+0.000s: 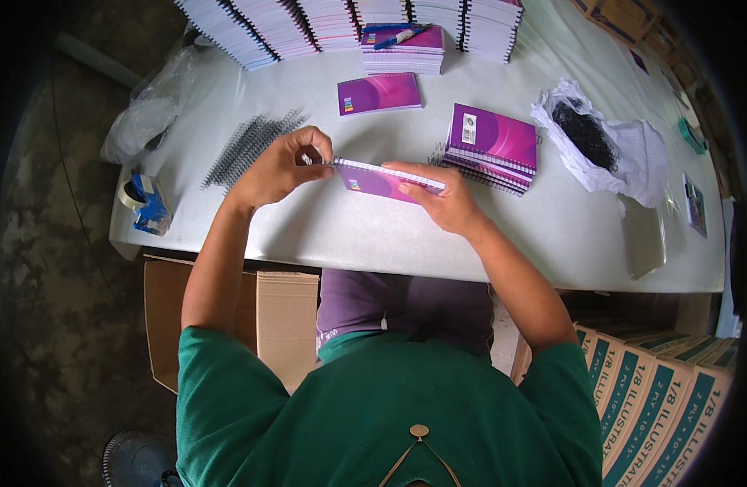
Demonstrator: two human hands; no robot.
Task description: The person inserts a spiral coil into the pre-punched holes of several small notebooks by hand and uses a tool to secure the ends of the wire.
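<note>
My right hand [442,199] grips a thin purple notebook [373,183] by its right end, thumb on the cover and fingers behind. The notebook is tilted up over the table, with its punched edge at the top. At its left corner, my left hand [280,166] pinches the end of a dark spiral coil [333,165] between thumb and forefinger. Left of that hand lies a pile of loose spiral coils [247,146]. A stack of purple spiral notebooks [493,142] stands beyond my right hand. Another purple notebook [379,93] lies flat farther back.
Tall stacks of bound books [341,24] line the back, before them a notebook pile [402,61] with pens [402,36] on it. A blue tape dispenser [150,207] sits at the left edge. Black coils [584,134] lie in white wrapping [637,154] on the right. Cartons [657,390] stand below.
</note>
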